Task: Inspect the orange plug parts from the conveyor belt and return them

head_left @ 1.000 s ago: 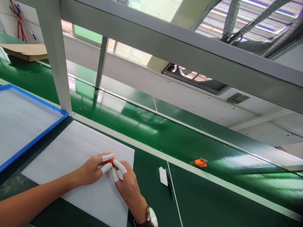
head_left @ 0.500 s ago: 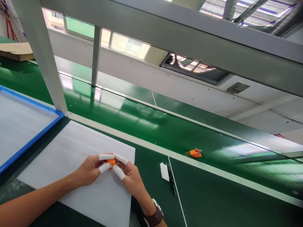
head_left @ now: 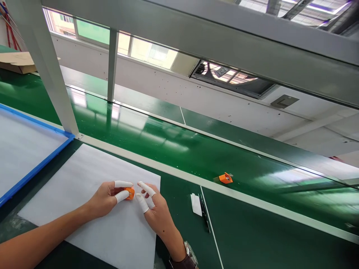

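My left hand [head_left: 108, 198] pinches a small orange part [head_left: 130, 193] between thumb and forefinger, both capped with white finger cots, over a white foam sheet [head_left: 89, 186]. My right hand [head_left: 155, 211] lies just right of the part, fingers apart and off it, with cots on two fingertips. A watch sits on that wrist. A second orange part [head_left: 225, 178] with metal pins rests on the shiny green conveyor belt [head_left: 168, 145] further right.
A blue-framed white tray [head_left: 42, 164] lies at the left. A small white piece [head_left: 195, 204] and a black pen [head_left: 204, 216] lie on the dark green bench. A grey frame post [head_left: 47, 74] stands at the belt's near edge; cardboard [head_left: 17, 61] lies far left.
My right hand has let go of the orange part and drawn slightly right; my left hand alone keeps it. The second orange part has shifted left in view.
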Demonstrator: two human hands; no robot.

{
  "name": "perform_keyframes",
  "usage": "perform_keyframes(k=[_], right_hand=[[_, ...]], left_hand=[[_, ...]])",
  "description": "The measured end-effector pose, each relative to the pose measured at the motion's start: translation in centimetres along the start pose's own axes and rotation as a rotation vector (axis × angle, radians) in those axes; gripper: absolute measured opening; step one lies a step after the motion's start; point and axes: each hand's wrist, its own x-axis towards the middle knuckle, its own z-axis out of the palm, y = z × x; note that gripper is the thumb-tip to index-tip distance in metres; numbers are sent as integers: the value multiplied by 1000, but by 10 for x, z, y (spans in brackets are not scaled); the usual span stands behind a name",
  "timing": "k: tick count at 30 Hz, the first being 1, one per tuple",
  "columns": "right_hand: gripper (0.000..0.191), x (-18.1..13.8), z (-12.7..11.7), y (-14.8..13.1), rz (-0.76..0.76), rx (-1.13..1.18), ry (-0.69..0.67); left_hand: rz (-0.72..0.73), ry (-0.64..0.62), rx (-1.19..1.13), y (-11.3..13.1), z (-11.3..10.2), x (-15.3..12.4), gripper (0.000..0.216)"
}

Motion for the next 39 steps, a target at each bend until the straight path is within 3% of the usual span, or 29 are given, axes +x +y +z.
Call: perform_keyframes(k=[3,6,14,21,26,28,31,36,39], right_hand=[[34,6,-9,11,-198,-188,139],[32,9,-10,21,-262,-248,157],[24,10,-1,32,-254,-353,117],[20,12,1,32,-253,-360,135],[19,12,2,34,-254,-349,156],[19,13,2,35,-257,-355,160],[20,13,3,34,-266,-364,170],[21,13,3,33,-264,-364,195],[22,13,3,34,-265,-354,193]], left_hand=[[-17,31,17,0,-1,1,35],[-18,33,39,-1,-4,2,37],[-19,-14,25,-4,-10,1,53],[3,109,101,-9,-8,1,54],[70,162,369,3,-6,7,47],[155,190,542,13,-6,23,43],[245,307,688,31,-13,69,41],[239,470,737,54,-39,162,39],[219,515,747,58,-52,190,29]])
